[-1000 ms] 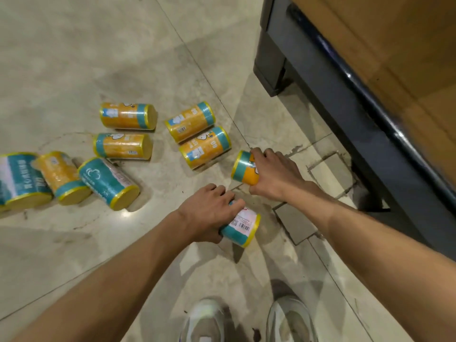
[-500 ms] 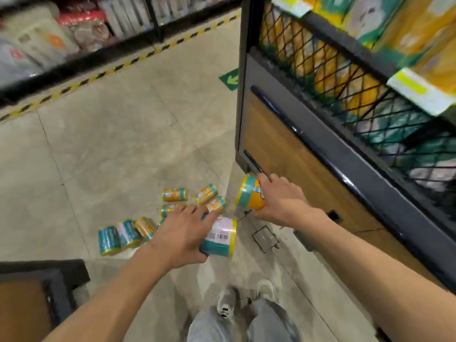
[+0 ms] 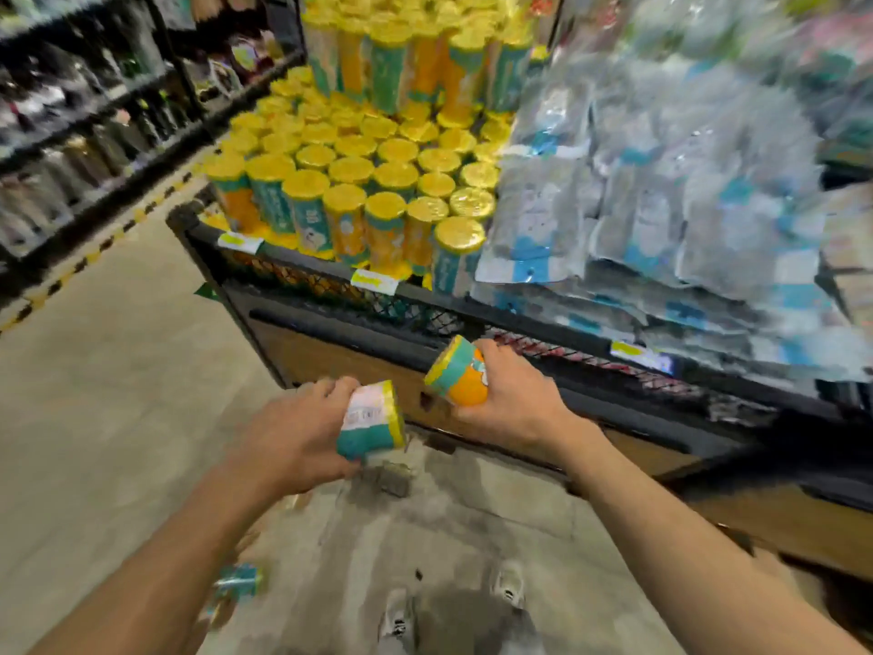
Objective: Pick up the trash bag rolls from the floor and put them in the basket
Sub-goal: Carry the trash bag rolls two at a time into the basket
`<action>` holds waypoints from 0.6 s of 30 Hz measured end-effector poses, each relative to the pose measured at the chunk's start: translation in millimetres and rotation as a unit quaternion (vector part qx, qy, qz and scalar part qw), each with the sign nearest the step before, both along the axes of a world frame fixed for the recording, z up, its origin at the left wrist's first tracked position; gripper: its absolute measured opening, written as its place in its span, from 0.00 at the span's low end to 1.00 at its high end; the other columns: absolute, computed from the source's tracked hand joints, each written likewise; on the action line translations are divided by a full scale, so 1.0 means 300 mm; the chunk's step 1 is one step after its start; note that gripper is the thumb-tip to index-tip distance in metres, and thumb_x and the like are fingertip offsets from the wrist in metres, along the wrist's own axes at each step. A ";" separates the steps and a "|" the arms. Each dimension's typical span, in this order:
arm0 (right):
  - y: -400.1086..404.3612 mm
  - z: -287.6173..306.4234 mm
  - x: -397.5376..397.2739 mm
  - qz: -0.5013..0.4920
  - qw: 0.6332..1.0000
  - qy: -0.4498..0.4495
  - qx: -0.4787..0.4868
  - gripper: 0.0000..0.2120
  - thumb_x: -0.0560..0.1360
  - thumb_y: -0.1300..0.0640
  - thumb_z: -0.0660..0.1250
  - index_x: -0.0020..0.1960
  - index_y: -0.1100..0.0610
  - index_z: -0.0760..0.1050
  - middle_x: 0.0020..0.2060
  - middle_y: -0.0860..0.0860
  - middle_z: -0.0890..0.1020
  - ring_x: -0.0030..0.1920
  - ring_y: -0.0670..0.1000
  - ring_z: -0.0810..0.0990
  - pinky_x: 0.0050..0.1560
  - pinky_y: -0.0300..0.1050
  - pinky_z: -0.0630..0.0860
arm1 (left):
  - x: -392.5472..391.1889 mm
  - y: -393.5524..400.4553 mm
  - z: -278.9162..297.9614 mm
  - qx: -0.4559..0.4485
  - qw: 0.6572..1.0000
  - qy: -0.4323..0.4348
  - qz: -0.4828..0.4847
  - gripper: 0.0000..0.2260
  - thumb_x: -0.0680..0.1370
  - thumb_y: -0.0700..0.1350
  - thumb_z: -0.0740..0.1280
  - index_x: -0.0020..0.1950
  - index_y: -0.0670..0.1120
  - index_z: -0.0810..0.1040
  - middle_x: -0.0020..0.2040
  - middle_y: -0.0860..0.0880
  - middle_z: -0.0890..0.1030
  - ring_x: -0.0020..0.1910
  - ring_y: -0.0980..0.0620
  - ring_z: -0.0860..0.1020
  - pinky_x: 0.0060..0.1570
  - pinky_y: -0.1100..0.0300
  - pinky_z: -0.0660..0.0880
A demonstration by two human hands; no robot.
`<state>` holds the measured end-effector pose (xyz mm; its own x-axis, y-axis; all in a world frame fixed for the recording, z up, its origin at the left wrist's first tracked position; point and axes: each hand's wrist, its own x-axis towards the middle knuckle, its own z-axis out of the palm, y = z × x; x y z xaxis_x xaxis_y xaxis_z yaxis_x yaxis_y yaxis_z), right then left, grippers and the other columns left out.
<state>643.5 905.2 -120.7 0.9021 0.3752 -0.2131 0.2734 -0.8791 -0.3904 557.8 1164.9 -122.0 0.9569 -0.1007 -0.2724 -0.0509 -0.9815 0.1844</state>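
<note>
Below the wire-fronted basket [image 3: 359,295], which is already packed with upright yellow-capped rolls, both hands hang in front of its dark lower panel with one roll each. The left hand [image 3: 293,437] has its fingers [image 3: 330,387] curled round a teal trash bag roll [image 3: 371,423] whose white barcode label faces up; the grip looks full, with the roll's yellow end pointing toward the basket. The right hand [image 3: 512,401] wraps an orange and teal roll [image 3: 456,373], tilted with its end toward the left, thumb side hidden beneath it. Both rolls are off the floor and lower than the basket's front rim, near it but not over it. At least one more roll [image 3: 238,579] lies on the floor [image 3: 108,418] well below the basket, beside the left forearm, blurred. The person's shoes [image 3: 399,621] stand further back from the basket.

Judging by this, the step in hand is the carry: two rolls lifted, not yet delivered. The next move calls for raising both hands above the front rim and finding a gap among the standing rolls, since the near rows look tight. Setting each roll upright would probably suit the packing better than dropping it flat, which might topple neighbours. After that, the rolls left on the floor remain to be gathered.
</note>
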 end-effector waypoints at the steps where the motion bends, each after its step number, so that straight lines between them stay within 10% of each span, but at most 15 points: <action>1: -0.089 0.026 -0.028 -0.044 0.999 0.007 0.016 0.39 0.67 0.38 0.74 0.72 0.47 0.63 0.61 0.51 0.76 0.61 0.57 0.77 0.56 0.54 0.76 | 0.028 -0.074 0.023 -0.024 1.000 -0.004 -0.006 0.34 0.60 0.67 0.67 0.63 0.57 0.66 0.55 0.53 0.79 0.54 0.47 0.80 0.48 0.52 0.78; 14: -1.262 0.253 -0.743 -0.475 0.838 -0.052 0.265 0.30 0.68 0.49 0.81 0.62 0.48 0.67 0.50 0.45 0.78 0.47 0.44 0.79 0.41 0.36 0.73 | -0.090 -1.378 0.231 -0.406 0.912 0.036 -0.056 0.25 0.66 0.58 0.81 0.56 0.55 0.73 0.50 0.58 0.80 0.49 0.57 0.80 0.47 0.55 0.77; 18: -1.555 0.287 -1.009 -0.545 0.769 -0.078 0.325 0.27 0.69 0.50 0.80 0.60 0.47 0.68 0.51 0.48 0.80 0.50 0.49 0.82 0.52 0.49 0.81 | -0.227 -1.782 0.264 -0.487 0.865 0.095 -0.076 0.24 0.67 0.54 0.81 0.56 0.55 0.73 0.52 0.55 0.81 0.50 0.54 0.82 0.49 0.53 0.81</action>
<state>340.6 438.6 -34.6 0.7510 -0.6412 -0.1578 -0.3998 -0.2514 -0.8814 489.7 630.4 -42.8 0.8593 -0.4923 -0.1387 -0.0436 -0.3406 0.9392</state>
